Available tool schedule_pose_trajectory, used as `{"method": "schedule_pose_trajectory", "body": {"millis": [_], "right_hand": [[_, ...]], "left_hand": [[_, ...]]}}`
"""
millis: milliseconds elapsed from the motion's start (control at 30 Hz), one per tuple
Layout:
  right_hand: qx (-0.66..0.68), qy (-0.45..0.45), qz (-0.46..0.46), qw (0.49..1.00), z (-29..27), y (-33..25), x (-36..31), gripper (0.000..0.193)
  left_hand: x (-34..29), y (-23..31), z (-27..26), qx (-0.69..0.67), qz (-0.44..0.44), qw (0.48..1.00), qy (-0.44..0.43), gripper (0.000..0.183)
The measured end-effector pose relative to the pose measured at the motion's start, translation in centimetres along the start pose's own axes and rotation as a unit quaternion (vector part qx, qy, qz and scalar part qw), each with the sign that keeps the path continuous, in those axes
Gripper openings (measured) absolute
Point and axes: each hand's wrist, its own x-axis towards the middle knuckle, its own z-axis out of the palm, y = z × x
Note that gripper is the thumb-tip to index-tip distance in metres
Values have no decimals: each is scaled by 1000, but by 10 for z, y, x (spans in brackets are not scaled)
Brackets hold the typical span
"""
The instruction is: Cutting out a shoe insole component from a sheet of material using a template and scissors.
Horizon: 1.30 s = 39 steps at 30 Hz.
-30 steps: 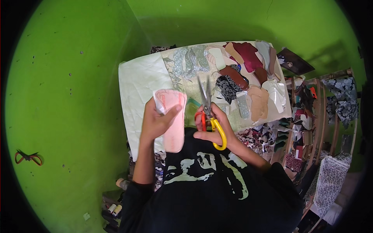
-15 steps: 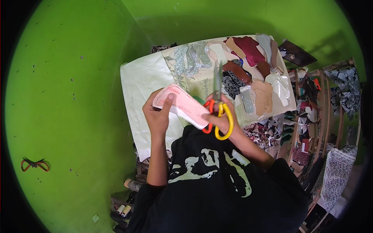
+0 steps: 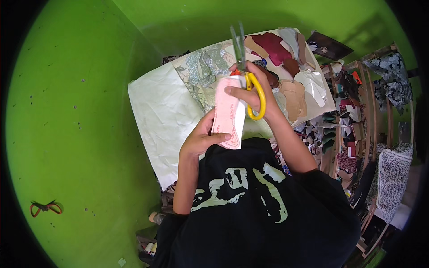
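Note:
In front of my chest, a stack of pink insole-shaped sheets (image 3: 226,107) with a white edge is held upright, sole outlines drawn on its face. My left hand (image 3: 199,137) grips its lower end, thumb across the front. My right hand (image 3: 258,87) keeps hold of scissors (image 3: 240,56) with yellow and orange handles, and its thumb also presses on the upper part of the pink sheets. The scissor blades point away from me and stand slightly apart, beyond the sheets. Part of the orange handle is hidden behind the sheets.
A table (image 3: 161,107) covered with white sheeting bears cut pieces: maroon material (image 3: 279,51), tan soles (image 3: 293,98), white soles (image 3: 313,87) and glittery grey scraps (image 3: 201,64). On the right stands a wooden rack (image 3: 368,116) with fabrics. A green wall (image 3: 76,107) rises on the left.
The pink sheets have turned from slanted to nearly upright. My right hand has moved up with the scissors, and its thumb now lies on their upper part; my left hand has moved lower.

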Motion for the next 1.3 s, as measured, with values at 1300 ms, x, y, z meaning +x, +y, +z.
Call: {"method": "schedule_pose_trajectory", "body": {"millis": [1300], "right_hand": [[-118,-188,44,974,15,-36,-88,44]], "left_hand": [[-9,28,39,-34,362,831,421,78]]}}
